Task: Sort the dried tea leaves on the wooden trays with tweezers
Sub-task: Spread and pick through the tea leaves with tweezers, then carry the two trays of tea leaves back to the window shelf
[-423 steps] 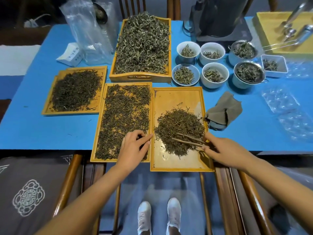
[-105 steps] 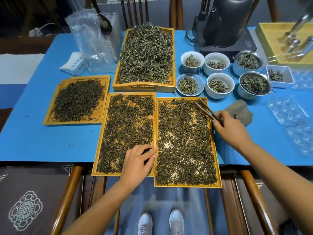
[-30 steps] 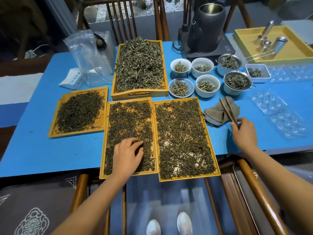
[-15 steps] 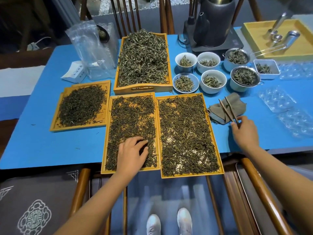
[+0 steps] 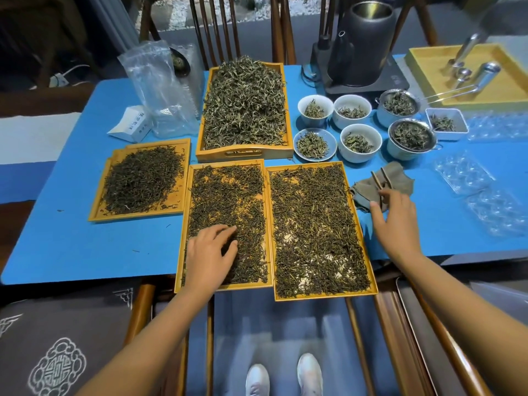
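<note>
Nearest the camera, two white shoes (image 5: 284, 377) stand on the floor below the tabletop edge. The left hand (image 5: 210, 257) lies palm down on the tea leaves (image 5: 228, 201) of the middle wooden tray (image 5: 183, 224), fingers loosely bent into the leaves and pinching nothing that can be made out. Just beside it, edge to edge, the right wooden tray (image 5: 357, 224) holds a thinner spread of tea leaves (image 5: 314, 224), with bare wood showing through in patches; both trays overhang the near edge of the blue tabletop (image 5: 71, 247).

The right hand (image 5: 395, 221) reaches over the tabletop right of that tray, its fingertips touching the tweezers (image 5: 378, 184), which rest on a folded grey cloth (image 5: 400, 181). Whether the fingers still pinch the tweezers or have let go cannot be told.

Farther left, a third flat tray (image 5: 183, 172) carries a dark heap of leaves. Behind the middle tray, a deeper handled tray (image 5: 243, 154) is piled with paler, larger leaves. To its right stand white cups (image 5: 360, 142) and two strainers (image 5: 411, 135) with small portions of leaves. Clear plastic moulds (image 5: 485, 195) lie at the right. At the back are a clear bag (image 5: 163, 87), a small white box (image 5: 131, 124), a black kettle (image 5: 363, 41) on its base, and a yellow tray (image 5: 428, 70) with metal tools.
</note>
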The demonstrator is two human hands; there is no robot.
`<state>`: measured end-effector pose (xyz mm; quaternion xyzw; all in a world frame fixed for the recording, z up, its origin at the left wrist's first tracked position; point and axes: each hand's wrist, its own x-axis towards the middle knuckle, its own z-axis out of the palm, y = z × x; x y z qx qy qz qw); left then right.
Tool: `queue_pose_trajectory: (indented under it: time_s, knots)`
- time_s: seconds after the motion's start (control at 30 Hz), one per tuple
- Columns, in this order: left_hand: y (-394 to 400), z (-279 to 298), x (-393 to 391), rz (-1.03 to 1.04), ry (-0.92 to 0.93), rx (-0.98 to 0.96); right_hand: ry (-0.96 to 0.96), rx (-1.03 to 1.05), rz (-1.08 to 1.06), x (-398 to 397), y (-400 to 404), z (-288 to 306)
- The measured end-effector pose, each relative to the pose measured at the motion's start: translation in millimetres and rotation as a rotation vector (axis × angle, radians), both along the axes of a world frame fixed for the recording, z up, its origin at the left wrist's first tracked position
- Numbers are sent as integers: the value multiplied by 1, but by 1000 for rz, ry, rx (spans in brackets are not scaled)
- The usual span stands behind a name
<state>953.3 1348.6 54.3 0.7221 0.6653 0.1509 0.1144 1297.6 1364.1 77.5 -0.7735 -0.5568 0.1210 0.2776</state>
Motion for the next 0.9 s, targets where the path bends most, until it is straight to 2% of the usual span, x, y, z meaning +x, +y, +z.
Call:
queue_pose_trajectory:
  time_s: [0.17, 0.33, 0.43, 0.53, 0.73, 0.8, 0.9]
  knots:
    - [-7, -1, -27, 211, -86, -17, 141, -12, 8, -12, -27, -13]
    - [-20, -6, -63, 432, -192, -57, 140, -70, -113, -19, -57, -31]
    - [-29, -11, -76, 503, -275, -128, 161, -141, -162, -22, -73, -37]
    - [-37, -17, -82, 550, -270, -198, 205, -256, -179, -26, -82, -41]
    - [-45, -20, -80, 536, -348, -281, 359, -374, -225, -29, -83, -44]
    - [-43, -20, -78, 569, -461, -314, 415, -406, -235, -29, -80, -45]
    - [-40, -20, -74, 674, -734, -385, 520, -415, -293, -31, -75, -45]
